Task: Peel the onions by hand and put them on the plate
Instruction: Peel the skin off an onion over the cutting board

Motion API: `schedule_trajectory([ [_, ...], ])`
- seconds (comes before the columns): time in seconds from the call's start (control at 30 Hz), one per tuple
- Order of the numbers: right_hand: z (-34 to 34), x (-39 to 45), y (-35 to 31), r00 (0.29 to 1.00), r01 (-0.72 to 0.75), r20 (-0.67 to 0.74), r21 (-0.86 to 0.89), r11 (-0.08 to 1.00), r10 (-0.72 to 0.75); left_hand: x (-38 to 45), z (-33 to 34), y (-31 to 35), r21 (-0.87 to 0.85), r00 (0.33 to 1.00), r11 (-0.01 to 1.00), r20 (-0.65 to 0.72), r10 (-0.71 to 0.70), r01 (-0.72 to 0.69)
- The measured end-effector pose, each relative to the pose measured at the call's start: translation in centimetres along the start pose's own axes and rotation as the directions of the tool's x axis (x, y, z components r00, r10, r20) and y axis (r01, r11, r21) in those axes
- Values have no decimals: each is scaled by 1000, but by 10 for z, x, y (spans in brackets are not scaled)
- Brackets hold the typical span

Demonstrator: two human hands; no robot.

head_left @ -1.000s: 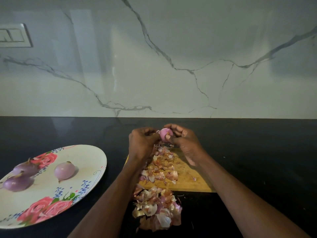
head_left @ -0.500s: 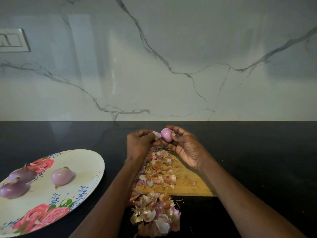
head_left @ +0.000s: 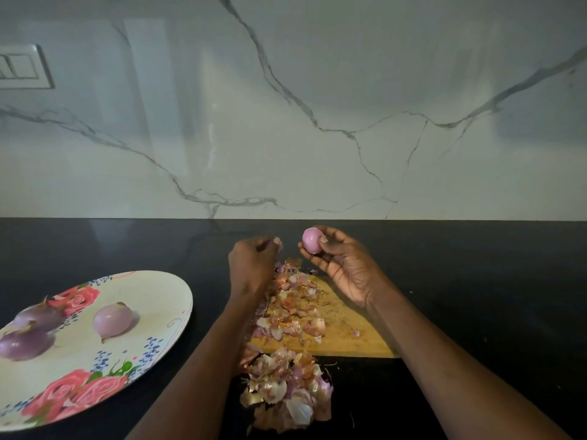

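My right hand [head_left: 346, 268] is shut on a small peeled pink onion [head_left: 313, 240], held up at the fingertips over the far end of the wooden board [head_left: 349, 331]. A short gap away, my left hand [head_left: 254, 265] has its fingers pinched together, with what looks like a small pale scrap of onion skin [head_left: 280, 246] at the tips. At the left lies the floral plate [head_left: 171, 300]. It holds one pale peeled onion [head_left: 112, 320] and two darker purple onions [head_left: 38, 315] [head_left: 23, 344].
Loose onion skins [head_left: 295, 306] cover the left part of the board, and a second heap of skins [head_left: 286, 392] lies on the black counter [head_left: 476, 281] in front of it. A marble wall rises behind, with a switch plate [head_left: 22, 66] at upper left.
My hands were together on the onion; the left has pulled away to the left with a bit of skin. The right hand has turned palm up and lifted the onion slightly.
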State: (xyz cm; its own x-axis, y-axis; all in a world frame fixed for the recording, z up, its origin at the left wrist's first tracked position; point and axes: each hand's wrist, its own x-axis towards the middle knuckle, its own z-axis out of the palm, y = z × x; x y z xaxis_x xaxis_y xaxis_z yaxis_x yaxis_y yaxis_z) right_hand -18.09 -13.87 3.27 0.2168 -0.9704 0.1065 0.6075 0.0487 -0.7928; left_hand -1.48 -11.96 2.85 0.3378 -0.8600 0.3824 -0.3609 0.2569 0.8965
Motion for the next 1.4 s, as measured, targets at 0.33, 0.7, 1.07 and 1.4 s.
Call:
schedule_trajectory([
  [0.33,-1,0,5,998,62,32,-134,989,-58,-2,-3,16,-492,839,700,455,-299,517],
  [0.7,1,0,6,997,53,69,-178,983,-41,1,-7,15,-599,805,538,462,-372,593],
  [1.07,-2,0,7,997,65,61,-258,964,-51,0,-6,17,-573,812,576,438,-386,583],
  [1.4,1,-2,9,997,65,55,-290,955,-51,-2,-6,14,-529,838,651,370,-401,545],
])
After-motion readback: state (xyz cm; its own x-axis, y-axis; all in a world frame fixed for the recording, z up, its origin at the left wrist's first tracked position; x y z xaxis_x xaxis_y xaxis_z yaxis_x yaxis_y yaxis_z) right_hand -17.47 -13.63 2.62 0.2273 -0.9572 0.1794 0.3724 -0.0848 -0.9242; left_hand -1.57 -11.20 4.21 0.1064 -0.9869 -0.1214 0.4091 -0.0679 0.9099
